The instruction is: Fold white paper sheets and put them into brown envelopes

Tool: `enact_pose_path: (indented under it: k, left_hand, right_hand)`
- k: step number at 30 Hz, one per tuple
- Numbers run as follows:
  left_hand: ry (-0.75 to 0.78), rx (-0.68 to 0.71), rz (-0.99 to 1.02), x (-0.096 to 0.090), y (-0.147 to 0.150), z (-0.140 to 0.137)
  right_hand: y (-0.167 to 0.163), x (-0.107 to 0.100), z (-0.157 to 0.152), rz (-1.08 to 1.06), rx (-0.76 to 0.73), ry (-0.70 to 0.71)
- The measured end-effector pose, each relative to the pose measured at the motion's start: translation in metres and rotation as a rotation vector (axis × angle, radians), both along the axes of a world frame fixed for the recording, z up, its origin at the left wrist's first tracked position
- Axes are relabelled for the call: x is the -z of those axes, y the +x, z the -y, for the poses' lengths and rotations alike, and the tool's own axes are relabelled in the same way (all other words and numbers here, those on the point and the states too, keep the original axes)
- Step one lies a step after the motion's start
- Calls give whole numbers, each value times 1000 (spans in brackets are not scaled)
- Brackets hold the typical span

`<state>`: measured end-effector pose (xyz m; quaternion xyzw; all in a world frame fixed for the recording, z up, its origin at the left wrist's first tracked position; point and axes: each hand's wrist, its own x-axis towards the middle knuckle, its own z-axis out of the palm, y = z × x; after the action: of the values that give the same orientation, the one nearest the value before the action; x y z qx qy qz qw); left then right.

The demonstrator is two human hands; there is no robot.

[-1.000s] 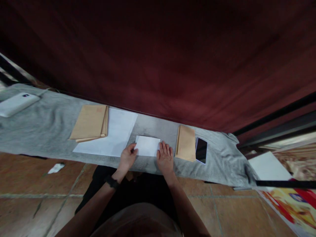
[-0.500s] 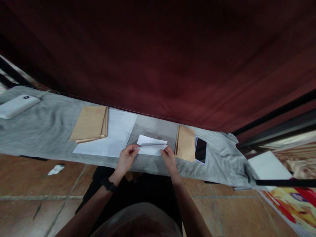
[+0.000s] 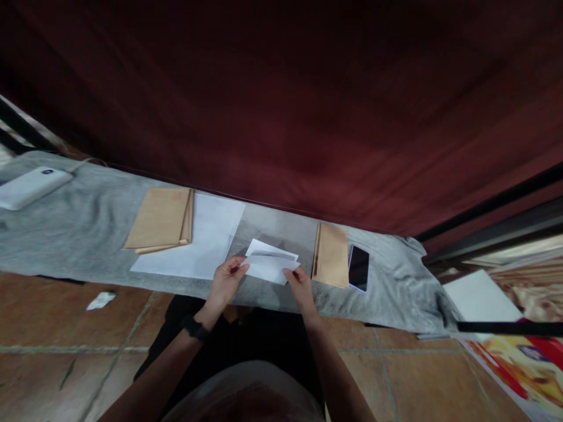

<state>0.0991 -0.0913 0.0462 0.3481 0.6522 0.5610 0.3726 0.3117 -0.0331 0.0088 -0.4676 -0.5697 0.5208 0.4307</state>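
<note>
A folded sheet of white paper (image 3: 269, 268) is held between my two hands, just above the grey cloth. My left hand (image 3: 227, 279) pinches its left edge between thumb and fingers. At the right end, my right hand (image 3: 299, 283) grips the near corner in the same way. The upper flap of the sheet stands slightly apart from the lower one. Left of the hands, larger white sheets (image 3: 209, 234) lie flat, partly covered by a stack of brown envelopes (image 3: 159, 218). More brown envelopes (image 3: 332, 255) lie close to the right hand.
A dark-screened phone (image 3: 359, 268) lies beside the right-hand envelopes. At the far left rests a white power bank-like device (image 3: 33, 186) with a cable. The grey cloth (image 3: 387, 281) covers a narrow bench against a dark red surface (image 3: 281, 117). Crumpled white paper (image 3: 101, 300) is on the tiled floor.
The folded paper has tilted a little, its near flap now showing more of its face and its right end lower. Both hands keep their hold in nearly the same place.
</note>
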Motion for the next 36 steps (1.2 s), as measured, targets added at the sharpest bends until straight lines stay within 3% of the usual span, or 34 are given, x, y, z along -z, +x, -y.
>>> enact_pose_path:
  k: [11, 18, 24, 36]
  left_hand:
    - [17, 75, 44, 7, 2, -1]
    - [7, 67, 86, 5, 9, -5]
    - [-4, 42, 93, 11, 7, -9]
    - [24, 32, -29, -16, 6, -22]
  right_hand:
    - [-6, 0, -5, -44, 115, -106]
    - [-5, 0, -7, -84, 160, -66]
    - [-7, -9, -7, -258, 160, -108]
    - [-5, -5, -3, -226, 88, -221]
